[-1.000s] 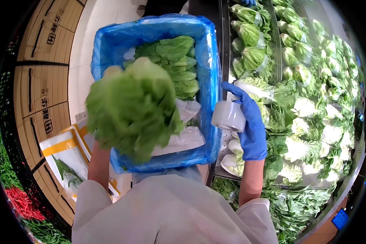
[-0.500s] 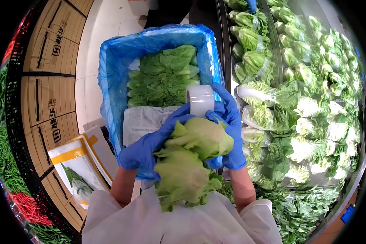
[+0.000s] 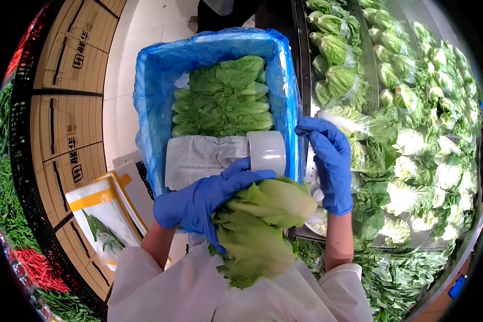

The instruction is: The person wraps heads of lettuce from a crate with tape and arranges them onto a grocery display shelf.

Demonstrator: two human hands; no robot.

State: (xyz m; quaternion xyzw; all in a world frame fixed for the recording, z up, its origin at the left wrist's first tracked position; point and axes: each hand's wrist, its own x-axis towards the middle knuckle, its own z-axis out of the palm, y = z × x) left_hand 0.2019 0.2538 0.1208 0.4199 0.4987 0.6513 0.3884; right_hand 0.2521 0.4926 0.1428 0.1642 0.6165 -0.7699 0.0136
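Two pale green heads of lettuce, an upper one (image 3: 279, 201) and a lower one (image 3: 257, 247), are bunched together in front of my chest. My blue-gloved left hand (image 3: 204, 198) wraps their left side, its fingers also at the near edge of a wide roll of clear tape (image 3: 267, 153). The roll stands on edge just beyond the upper lettuce. To the right, apart from the roll, is my gloved right hand (image 3: 330, 166), raised with thumb and fingertips pinched together. Whether a strip of tape runs from that pinch cannot be made out.
A crate lined with blue plastic (image 3: 149, 107) holds leafy lettuce (image 3: 225, 99) and printed paper (image 3: 198, 161). Vegetable shelves (image 3: 373, 91) stand on the right. Cardboard boxes (image 3: 70, 129) and a white foam box (image 3: 104, 214) are on the left. A person's dark legs (image 3: 220, 19) show beyond.
My right hand has let go of the tape roll and moved right, fingertips now pinched. The roll has shifted slightly nearer me and right, still at my left hand with the lettuce.
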